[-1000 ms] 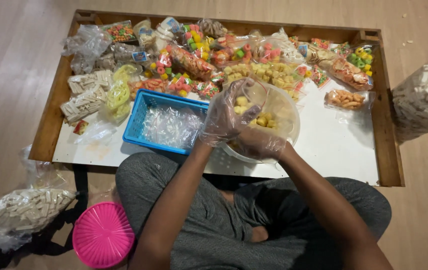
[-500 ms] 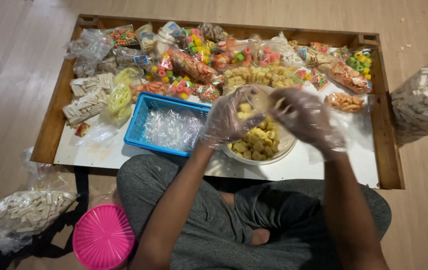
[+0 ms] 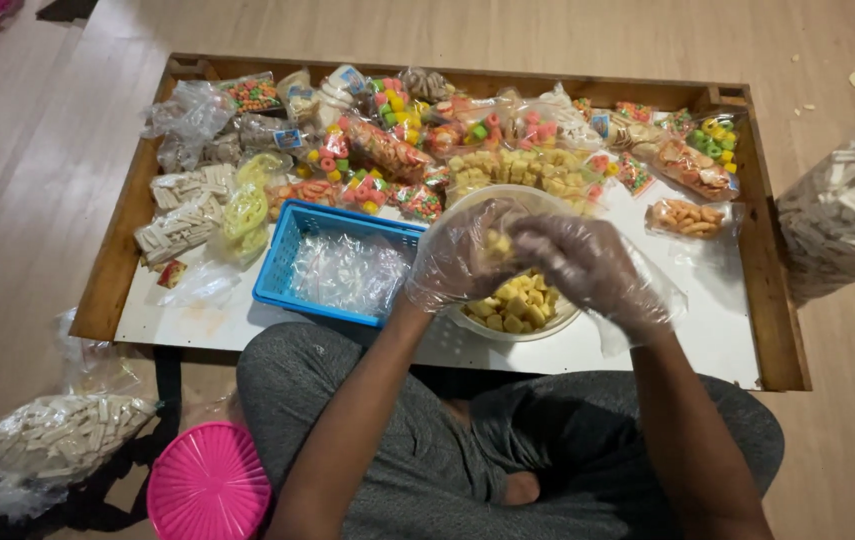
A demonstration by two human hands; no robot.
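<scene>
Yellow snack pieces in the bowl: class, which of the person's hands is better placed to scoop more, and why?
Probably the right hand: it hovers over the bowl of yellow snack pieces and looks empty, while the left hand already grips some pieces.

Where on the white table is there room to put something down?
Bare white shows on the table to the right of the bowl, below the small bag of orange snacks. A smaller patch lies left of the blue basket, though a clear wrapper covers part of it. The whole far half is crowded with snack bags.
</scene>
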